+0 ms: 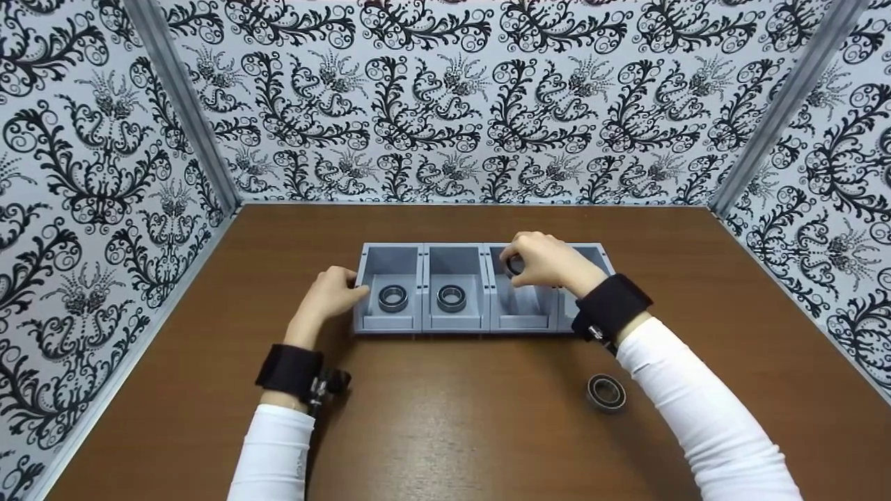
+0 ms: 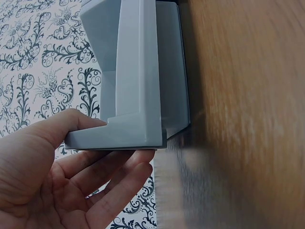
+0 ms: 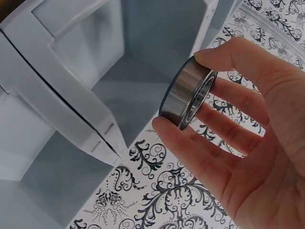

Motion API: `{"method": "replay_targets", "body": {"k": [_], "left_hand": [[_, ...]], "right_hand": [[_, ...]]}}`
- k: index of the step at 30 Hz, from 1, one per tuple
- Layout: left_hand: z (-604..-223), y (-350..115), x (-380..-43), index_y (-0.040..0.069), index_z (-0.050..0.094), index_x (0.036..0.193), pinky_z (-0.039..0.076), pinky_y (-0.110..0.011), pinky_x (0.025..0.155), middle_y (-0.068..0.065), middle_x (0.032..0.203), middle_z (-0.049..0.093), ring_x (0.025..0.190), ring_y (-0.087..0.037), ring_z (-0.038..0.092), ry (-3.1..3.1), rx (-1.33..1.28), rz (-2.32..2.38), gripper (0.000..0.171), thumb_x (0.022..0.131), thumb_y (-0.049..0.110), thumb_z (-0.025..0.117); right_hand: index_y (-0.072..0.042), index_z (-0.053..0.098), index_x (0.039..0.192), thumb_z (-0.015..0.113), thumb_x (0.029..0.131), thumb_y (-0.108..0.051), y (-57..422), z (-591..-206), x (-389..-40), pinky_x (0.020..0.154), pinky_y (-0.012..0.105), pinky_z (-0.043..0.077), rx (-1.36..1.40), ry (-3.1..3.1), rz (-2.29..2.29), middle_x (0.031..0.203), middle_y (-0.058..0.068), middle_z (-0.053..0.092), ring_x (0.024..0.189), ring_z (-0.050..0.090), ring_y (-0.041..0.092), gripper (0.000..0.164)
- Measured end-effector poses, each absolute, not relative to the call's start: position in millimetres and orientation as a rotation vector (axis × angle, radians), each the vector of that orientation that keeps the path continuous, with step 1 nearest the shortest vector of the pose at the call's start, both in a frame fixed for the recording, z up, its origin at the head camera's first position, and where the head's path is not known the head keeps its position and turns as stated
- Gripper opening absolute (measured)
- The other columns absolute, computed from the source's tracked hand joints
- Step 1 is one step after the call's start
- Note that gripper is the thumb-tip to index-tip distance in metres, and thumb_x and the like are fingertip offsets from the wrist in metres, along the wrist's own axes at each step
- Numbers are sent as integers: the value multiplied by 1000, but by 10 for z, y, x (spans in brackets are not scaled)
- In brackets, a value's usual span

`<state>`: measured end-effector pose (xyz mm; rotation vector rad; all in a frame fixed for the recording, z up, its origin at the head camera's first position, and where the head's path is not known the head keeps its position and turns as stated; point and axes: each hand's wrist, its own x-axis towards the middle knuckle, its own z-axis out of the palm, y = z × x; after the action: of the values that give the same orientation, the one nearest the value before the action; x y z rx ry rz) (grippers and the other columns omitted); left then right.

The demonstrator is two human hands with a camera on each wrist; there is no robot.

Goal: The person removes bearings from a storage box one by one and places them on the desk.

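A row of joined grey bins (image 1: 455, 323) sits in the middle of the wooden table. My left hand (image 1: 331, 296) grips the left side wall of the leftmost bin; in the left wrist view the thumb lies inside the wall (image 2: 114, 133) and the fingers outside it. Between thumb and fingers, my right hand (image 1: 546, 261) pinches a ball bearing (image 3: 187, 93) by its outer ring, above the third bin from the left. One bearing (image 1: 393, 298) lies flat in the leftmost bin, and another bearing (image 1: 451, 298) in the second.
A further bearing (image 1: 606, 393) lies on the wooden table (image 1: 445, 417) in front of the bins, beside the right forearm. Patterned panels (image 1: 452, 104) wall in the table at the back and both sides, with grey posts (image 1: 184, 104) at the corners.
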<state>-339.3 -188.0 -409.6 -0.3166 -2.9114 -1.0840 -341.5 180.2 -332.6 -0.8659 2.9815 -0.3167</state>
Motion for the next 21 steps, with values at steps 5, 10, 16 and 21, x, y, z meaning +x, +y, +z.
{"method": "replay_targets", "body": {"k": [5, 10, 16, 21], "left_hand": [[-4091, -1879, -3392, -3, 73, 89, 40, -32, 65, -5, 74, 60, 66, -19, 50, -2909, -317, -1089, 18, 96, 13, 66], [-4095, -1886, -3389, -2, 70, 85, 39, -31, 63, -3, 70, 56, 64, -18, 48, -2902, -334, -1101, 18, 96, 12, 66], [-4105, -1893, -3401, -2, 70, 85, 38, -32, 64, -2, 71, 56, 65, -18, 47, -2907, -329, -1085, 18, 96, 12, 66], [-4108, -1889, -3403, -2, 70, 85, 38, -32, 64, -3, 72, 58, 67, -20, 48, -2903, -336, -1078, 18, 96, 12, 66]], "right_hand": [[0, 74, 124, 78, 81, -11, 1809, -3311, -3392, 90, 54, 52, -885, 2984, -308, 122, 20, 66, 112, 62, 41, 44], [-1, 74, 124, 78, 80, -10, 1811, -3291, -3358, 92, 54, 52, -893, 2981, -304, 123, 20, 67, 113, 62, 41, 45], [-1, 74, 125, 79, 81, -11, 1815, -3271, -3322, 89, 52, 53, -899, 2979, -295, 123, 19, 66, 108, 62, 38, 45], [1, 74, 123, 79, 80, -10, 1829, -3273, -3288, 88, 51, 53, -956, 2975, -295, 118, 20, 68, 104, 63, 37, 44]]}}
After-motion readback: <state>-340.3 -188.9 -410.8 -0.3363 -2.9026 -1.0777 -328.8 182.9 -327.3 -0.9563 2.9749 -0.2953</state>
